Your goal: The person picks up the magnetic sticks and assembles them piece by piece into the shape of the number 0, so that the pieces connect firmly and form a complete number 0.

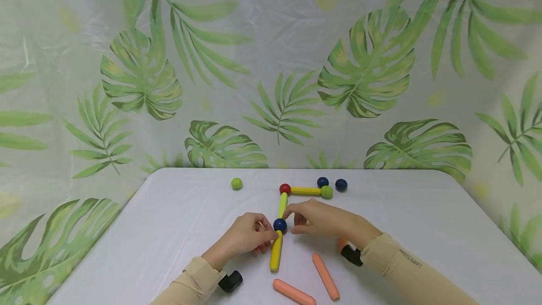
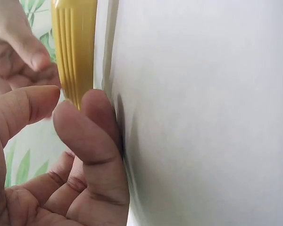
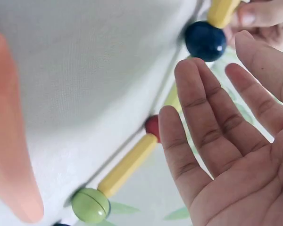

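Observation:
My left hand (image 1: 251, 234) is beside the joint between a thick yellow toy stick (image 1: 275, 254) and a dark blue ball (image 1: 280, 225). Its fingertips are bent loosely at the stick's left side; none wraps round it in the right wrist view. Whether they touch is unclear. Across the blue ball, my right hand (image 3: 240, 136) has its fingers spread, nothing held. From the ball a lime stick (image 1: 282, 205) runs back to a red ball (image 1: 285, 189). A second yellow stick (image 1: 306, 191) links that to a green ball (image 1: 326, 192).
Two salmon sticks lie on the white table (image 1: 169, 229) near its front, one slanting (image 1: 325, 276). An orange piece (image 1: 342, 243) shows partly beneath the right wrist. Two dark blue balls (image 1: 341, 185) sit at the back right, a loose green ball (image 1: 236, 183) at the back left.

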Demonstrator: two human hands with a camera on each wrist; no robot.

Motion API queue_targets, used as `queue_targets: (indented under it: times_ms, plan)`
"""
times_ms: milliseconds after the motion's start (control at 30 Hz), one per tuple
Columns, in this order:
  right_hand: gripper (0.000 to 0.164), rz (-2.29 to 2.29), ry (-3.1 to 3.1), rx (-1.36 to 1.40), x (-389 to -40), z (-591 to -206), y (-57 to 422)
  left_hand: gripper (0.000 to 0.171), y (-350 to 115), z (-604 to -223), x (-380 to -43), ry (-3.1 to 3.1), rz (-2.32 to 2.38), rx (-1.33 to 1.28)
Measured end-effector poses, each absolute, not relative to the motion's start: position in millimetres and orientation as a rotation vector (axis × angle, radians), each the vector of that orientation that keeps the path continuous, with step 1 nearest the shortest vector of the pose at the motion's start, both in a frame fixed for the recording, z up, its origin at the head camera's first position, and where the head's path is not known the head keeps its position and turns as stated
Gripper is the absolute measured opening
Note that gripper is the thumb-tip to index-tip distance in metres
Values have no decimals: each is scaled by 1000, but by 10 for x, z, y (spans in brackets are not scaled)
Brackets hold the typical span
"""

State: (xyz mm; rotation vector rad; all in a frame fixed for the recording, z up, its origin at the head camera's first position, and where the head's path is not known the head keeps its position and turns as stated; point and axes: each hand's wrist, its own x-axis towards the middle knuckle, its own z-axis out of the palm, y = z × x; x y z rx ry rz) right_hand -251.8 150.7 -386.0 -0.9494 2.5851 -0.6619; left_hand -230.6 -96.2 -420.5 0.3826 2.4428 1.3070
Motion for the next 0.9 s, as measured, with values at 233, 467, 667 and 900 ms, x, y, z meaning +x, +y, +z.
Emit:
queue_targets:
  times_ms: [233,467,667,900]
  plan:
    - [16,-667,2553,-1005,-2228,-3799,1561,29,-982,-4198,-2466,2430,1328,477]
    - [12,-622,2476,-1110,-1830,-3806,1488,32,-986,-4221,-2570,2379,1298,564]
    - [16,-551,2478,-1170,-1638,-3893,1445,29,-984,-4229,-2612,2375,1267,622]
    - [14,-502,2514,-1120,-1571,-3943,1445,30,-976,-4254,-2657,2376,1240,698]
